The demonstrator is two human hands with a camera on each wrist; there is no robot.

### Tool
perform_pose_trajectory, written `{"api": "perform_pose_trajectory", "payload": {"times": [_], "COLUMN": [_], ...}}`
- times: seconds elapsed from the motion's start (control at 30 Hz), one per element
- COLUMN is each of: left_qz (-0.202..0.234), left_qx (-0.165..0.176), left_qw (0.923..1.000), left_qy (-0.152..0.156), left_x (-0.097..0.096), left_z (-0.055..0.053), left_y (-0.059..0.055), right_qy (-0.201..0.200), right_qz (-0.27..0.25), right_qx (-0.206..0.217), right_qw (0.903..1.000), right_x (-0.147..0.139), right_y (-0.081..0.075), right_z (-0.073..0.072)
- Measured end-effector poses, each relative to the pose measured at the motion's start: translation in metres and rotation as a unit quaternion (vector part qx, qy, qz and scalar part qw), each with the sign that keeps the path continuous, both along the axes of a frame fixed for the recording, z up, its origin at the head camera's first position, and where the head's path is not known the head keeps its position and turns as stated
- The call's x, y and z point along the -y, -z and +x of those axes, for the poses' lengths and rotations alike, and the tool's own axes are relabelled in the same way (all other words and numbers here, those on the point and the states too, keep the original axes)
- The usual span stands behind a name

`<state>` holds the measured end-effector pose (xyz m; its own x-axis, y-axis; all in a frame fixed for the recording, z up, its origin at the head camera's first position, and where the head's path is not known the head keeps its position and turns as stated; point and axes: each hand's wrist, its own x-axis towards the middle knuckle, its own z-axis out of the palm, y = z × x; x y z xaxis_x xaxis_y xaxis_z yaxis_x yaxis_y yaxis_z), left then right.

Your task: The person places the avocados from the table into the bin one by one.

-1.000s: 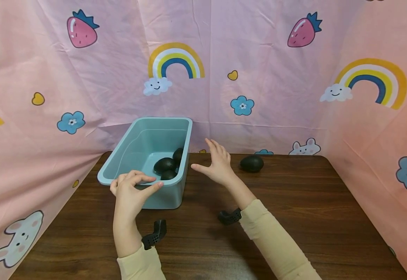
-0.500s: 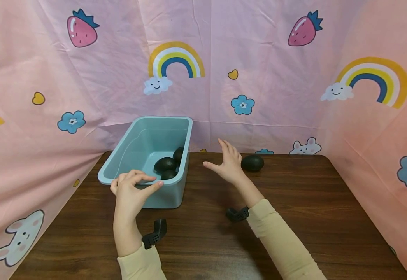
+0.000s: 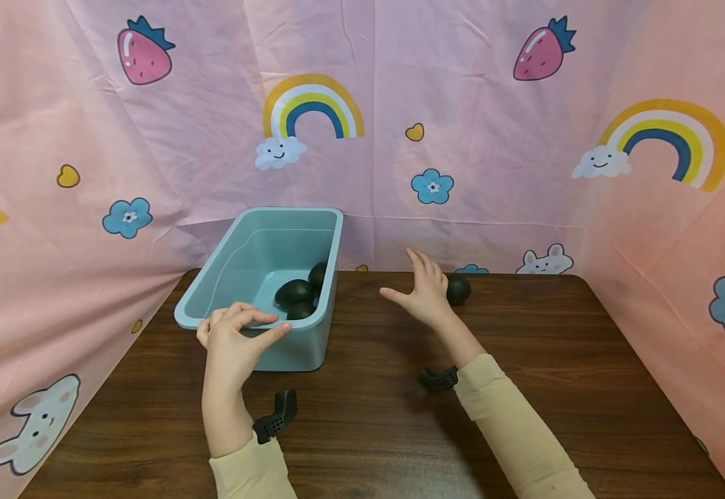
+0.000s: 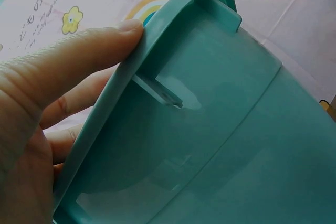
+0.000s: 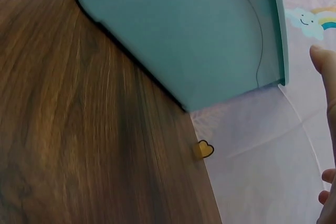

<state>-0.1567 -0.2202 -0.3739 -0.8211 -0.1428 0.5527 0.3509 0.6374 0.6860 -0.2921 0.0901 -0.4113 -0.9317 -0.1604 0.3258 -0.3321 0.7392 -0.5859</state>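
Note:
A light blue plastic bin (image 3: 300,350) stands at the back left of the table, with dark avocados (image 3: 292,294) lying together at its right side. My left hand (image 3: 228,346) holds the bin's near rim; in the left wrist view the thumb (image 4: 94,51) lies on the rim's outer side and fingers show behind it. To the right of the bin, my right hand (image 3: 426,292) hovers with fingers spread and nothing held. Partly hidden behind that hand is a lone avocado (image 3: 460,291) on the table.
The dark wooden table (image 3: 369,430) reaches a pink patterned cloth (image 3: 493,138) at its back and sides. In the right wrist view the bin's side wall (image 5: 184,35) rises from the tabletop.
My right hand has moved right, away from the bin, and now covers part of the lone avocado. The left hand and the bin stay in place.

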Motion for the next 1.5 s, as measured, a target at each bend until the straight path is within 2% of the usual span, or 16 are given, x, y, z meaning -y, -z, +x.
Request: {"api": "perform_pose_trajectory", "payload": {"times": [0.67, 1.03, 1.5], "left_qz": [0.001, 0.0, 0.004], "left_qx": [-0.002, -0.001, 0.001], "left_qw": [1.0, 1.0, 1.0], "left_qy": [0.0, -0.003, 0.001], "left_x": [0.0, -0.001, -0.001], "left_z": [0.0, 0.0, 0.0], "left_y": [0.003, 0.0, -0.001], "right_qy": [0.027, 0.046, 0.075], "right_qz": [-0.01, -0.009, -0.018], "right_qx": [0.007, 0.017, 0.029], "right_qw": [0.9996, 0.9988, 0.9966], "right_x": [-0.034, -0.053, -0.072], "right_y": [0.01, 0.014, 0.028], "right_z": [-0.007, -0.015, -0.021]}}
